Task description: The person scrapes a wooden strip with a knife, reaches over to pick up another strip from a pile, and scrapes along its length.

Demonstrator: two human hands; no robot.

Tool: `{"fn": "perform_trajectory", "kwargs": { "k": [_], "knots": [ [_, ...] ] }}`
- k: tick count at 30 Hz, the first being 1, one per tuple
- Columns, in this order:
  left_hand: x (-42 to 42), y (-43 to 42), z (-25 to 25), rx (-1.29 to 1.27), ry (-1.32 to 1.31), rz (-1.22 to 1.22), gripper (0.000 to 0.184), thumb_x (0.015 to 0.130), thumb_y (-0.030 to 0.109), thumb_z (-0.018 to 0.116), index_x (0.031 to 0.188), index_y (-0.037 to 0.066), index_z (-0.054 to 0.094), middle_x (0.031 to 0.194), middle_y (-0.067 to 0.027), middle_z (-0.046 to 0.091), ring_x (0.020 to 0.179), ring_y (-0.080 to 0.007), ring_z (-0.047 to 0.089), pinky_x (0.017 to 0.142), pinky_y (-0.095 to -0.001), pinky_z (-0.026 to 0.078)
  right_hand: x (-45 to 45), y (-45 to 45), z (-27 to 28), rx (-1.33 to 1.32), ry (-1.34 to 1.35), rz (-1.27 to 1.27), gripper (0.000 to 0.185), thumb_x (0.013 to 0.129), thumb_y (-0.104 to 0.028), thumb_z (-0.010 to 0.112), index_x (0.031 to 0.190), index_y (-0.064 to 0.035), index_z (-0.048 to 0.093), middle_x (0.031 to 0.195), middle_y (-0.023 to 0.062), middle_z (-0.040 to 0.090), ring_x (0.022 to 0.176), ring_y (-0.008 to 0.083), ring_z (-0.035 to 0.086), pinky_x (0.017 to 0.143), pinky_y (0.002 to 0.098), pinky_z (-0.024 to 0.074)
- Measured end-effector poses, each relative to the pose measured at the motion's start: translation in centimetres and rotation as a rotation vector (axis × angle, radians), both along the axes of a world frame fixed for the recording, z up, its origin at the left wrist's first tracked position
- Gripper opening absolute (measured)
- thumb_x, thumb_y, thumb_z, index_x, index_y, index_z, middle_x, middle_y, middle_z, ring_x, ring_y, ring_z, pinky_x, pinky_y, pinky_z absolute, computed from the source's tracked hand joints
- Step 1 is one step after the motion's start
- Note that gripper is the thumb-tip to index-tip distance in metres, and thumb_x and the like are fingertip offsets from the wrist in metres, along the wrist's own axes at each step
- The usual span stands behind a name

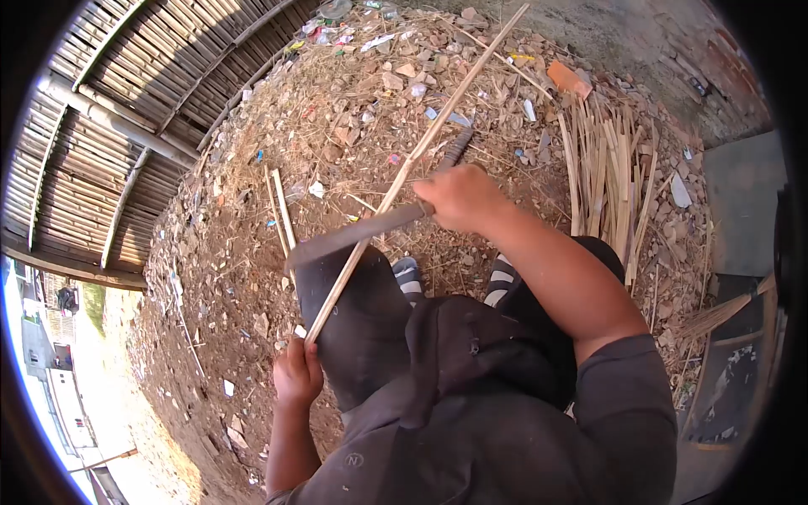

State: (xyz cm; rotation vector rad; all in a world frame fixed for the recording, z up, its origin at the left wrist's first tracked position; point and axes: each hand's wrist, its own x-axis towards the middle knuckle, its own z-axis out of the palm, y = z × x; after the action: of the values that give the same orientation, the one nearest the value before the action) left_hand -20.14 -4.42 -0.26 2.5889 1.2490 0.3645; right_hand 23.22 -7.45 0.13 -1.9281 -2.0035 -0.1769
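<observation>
Squatting person, rubble-strewn brown earth [244, 295] underfoot. Left hand [298, 372] closed round the near end of a long, pale, narrow bamboo strip [433, 126]; strip slants from beside the left knee to far right of centre, far end apparently unsupported. Right hand [463, 199] closed on the handle end of a long, dark, flat metal blade [353, 236], tip pointing left. Blade crosses strip; cannot tell whether the edge bites.

Risks, as judged: blade skidding down the strip could reach the left fingers, which lie on the same line with no guard visible. Tip sits over the dark-trousered left knee [341, 282]; overshoot might cut cloth or leg. A knot or crooked grain could snag the edge, then free it suddenly. Long free end may whip or twist under a one-handed hold.

Right side: loose pale bundle of split bamboo strips [602, 172], well apart from the blade.
</observation>
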Motion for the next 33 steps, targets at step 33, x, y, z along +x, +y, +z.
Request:
{"fn": "perform_trajectory", "kwargs": {
  "k": [33],
  "knots": [
    [0.2, 0.1, 0.6, -0.036, -0.017, -0.051, 0.021, 0.103, 0.023, 0.053, 0.091, 0.005, 0.053, 0.067, -0.0217, 0.062, 0.060, -0.0462, 0.061, 0.052, -0.0544, 0.045, 2.6, 0.2, -0.3, -0.169, 0.192, -0.188, 0.017, 0.076, -0.016, 0.070, 0.090, -0.0112, 0.064, 0.076, 0.0128, 0.069, 0.077, 0.0367, 0.070, 0.067, 0.0505, 0.0552]
  ]
}}
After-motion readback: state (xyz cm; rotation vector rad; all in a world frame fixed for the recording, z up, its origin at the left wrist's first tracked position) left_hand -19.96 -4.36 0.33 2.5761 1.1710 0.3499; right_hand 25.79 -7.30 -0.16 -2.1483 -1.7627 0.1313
